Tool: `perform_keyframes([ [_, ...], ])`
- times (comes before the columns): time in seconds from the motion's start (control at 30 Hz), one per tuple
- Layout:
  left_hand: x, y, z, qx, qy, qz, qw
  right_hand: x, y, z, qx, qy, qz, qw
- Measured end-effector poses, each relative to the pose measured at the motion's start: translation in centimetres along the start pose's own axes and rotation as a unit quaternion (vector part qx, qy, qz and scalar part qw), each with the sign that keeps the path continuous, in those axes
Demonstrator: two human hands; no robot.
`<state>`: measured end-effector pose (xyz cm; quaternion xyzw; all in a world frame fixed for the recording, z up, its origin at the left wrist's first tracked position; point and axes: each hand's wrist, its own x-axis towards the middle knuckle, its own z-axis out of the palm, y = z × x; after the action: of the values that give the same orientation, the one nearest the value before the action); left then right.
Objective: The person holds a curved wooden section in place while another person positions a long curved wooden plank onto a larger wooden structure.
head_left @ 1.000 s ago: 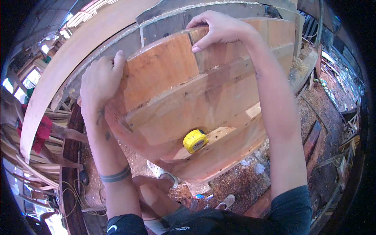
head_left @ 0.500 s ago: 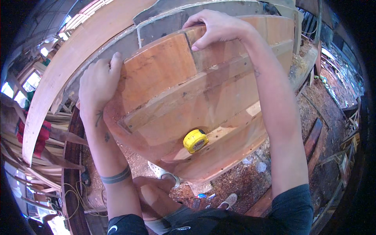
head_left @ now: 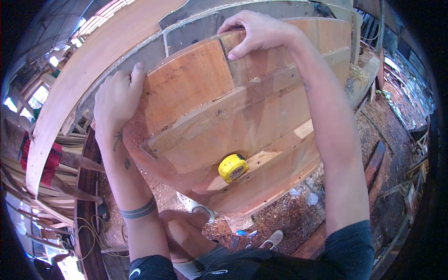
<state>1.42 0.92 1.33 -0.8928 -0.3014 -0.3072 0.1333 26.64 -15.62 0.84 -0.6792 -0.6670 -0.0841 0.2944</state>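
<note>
A large curved wooden panel (head_left: 191, 79), orange-brown and crossed by lengthwise battens, stands tilted in front of me. My left hand (head_left: 116, 95) is wrapped round its upper left edge, thumb up and fingers largely hidden. Farther right, my right hand (head_left: 259, 32) grips the top edge beside a dark seam, thumb on the near face and fingertips over the far side. A yellow tape measure (head_left: 233, 168) rests on the panel's lower ledge, below and between my hands, touched by neither.
A long pale curved plank (head_left: 79, 84) arcs along the left, beyond the panel. Another person in red shorts (head_left: 44, 163) is at far left, partly hidden by it. Shavings cover the floor (head_left: 280, 219). Loose timber (head_left: 373, 165) lies at right; a thin cable (head_left: 88, 238) loops at lower left.
Both hands keep their hold on the panel, and the tape measure stays put. My right forearm shifts very slightly. At far left the other person has moved a little.
</note>
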Motion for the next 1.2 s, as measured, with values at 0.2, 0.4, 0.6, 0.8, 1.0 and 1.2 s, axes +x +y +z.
perform_keyframes([
  [0.2, 0.0, 0.1, 0.0, -0.001, -0.006, -0.003, 1.0, -0.1, -0.1, 0.1, 0.02, -0.006, 0.008, 1.0],
  [0.4, 0.2, 0.0, 0.2, -0.007, -0.009, -0.004, 1.0, -0.2, 0.2, 0.0, 0.014, 0.008, 0.006, 1.0],
  [0.6, 0.0, 0.1, -0.1, 0.001, 0.0, -0.009, 1.0, 0.0, 0.0, 0.3, 0.039, 0.008, 0.003, 0.999],
  [0.8, 0.1, 0.0, 0.3, -0.008, 0.005, -0.001, 1.0, -0.1, 1.1, -0.2, 0.029, -0.007, -0.035, 0.999],
  [1.0, -0.2, 0.4, -0.1, -0.01, 0.005, -0.008, 1.0, -1.0, -0.4, -1.4, 0.029, -0.022, -0.003, 0.999],
  [1.2, -0.1, 0.5, 0.3, 0.001, 0.02, -0.017, 1.0, -0.7, 0.3, -1.0, 0.003, -0.012, 0.012, 1.0],
])
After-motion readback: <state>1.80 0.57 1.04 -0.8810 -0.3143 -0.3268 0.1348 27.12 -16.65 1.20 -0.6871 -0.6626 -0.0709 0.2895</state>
